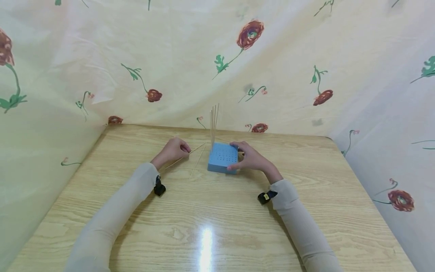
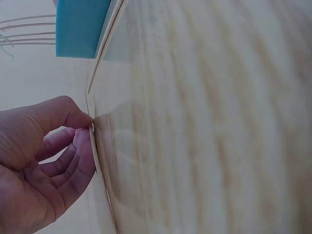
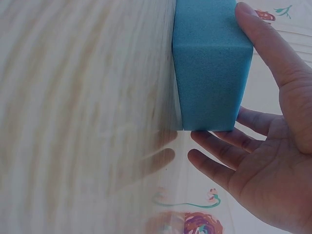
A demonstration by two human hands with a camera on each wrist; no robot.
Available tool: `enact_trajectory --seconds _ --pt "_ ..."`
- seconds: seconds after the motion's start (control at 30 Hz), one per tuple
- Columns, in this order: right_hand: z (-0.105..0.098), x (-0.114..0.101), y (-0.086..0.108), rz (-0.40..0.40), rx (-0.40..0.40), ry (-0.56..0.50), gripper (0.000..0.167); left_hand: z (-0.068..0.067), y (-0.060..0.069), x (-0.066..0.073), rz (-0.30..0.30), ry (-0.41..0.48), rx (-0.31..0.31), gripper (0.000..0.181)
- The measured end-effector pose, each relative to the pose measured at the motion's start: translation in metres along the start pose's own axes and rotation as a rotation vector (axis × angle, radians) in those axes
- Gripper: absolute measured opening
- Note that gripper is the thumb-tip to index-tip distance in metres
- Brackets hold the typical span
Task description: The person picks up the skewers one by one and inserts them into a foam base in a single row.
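A blue foam block (image 1: 222, 165) with rows of small holes on top sits on the table. Several thin wooden sticks (image 1: 213, 124) stand upright in its back left corner. To its left, my left hand (image 1: 174, 150) pinches another thin stick (image 1: 174, 164) between thumb and fingers, low over the tabletop. One more stick (image 1: 196, 165) lies on the table between that hand and the block. My right hand (image 1: 250, 158) holds the block at its right side, thumb near the front corner and a finger at the back; the right wrist view shows the other fingers by the block's side face (image 3: 209, 87).
The wood-grain table (image 1: 210, 211) meets a flower-printed cloth (image 1: 190, 68) behind the block and at both sides. A small black device (image 1: 159, 187) is strapped to the left wrist and another black device (image 1: 266, 197) to the right wrist.
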State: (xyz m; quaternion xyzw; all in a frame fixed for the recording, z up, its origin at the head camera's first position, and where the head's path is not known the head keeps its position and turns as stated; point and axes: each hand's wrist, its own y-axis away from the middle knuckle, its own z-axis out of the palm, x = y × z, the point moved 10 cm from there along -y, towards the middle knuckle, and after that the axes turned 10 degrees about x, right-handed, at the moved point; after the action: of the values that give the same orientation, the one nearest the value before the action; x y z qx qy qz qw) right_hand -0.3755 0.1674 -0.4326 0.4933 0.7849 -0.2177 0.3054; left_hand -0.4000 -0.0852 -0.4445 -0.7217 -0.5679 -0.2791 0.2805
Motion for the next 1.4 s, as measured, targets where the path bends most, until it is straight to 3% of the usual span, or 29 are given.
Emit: enact_trajectory --seconds 0.43,0.87,1.1,1.4 --pt "0.001 0.001 0.001 0.006 0.0 0.001 0.101 0.004 0.001 0.004 0.051 0.004 -0.04 0.01" --pt "0.002 0.001 0.002 0.005 -0.001 0.004 0.101 0.001 0.005 0.001 0.012 0.02 -0.065 0.017" --pt "0.002 0.0 0.003 0.009 -0.002 0.005 0.1 -0.013 0.006 0.001 -0.036 0.153 -0.003 0.022" --pt "0.001 0.0 0.002 0.01 0.001 0.002 0.101 -0.039 0.007 0.024 -0.052 0.41 0.141 0.024"
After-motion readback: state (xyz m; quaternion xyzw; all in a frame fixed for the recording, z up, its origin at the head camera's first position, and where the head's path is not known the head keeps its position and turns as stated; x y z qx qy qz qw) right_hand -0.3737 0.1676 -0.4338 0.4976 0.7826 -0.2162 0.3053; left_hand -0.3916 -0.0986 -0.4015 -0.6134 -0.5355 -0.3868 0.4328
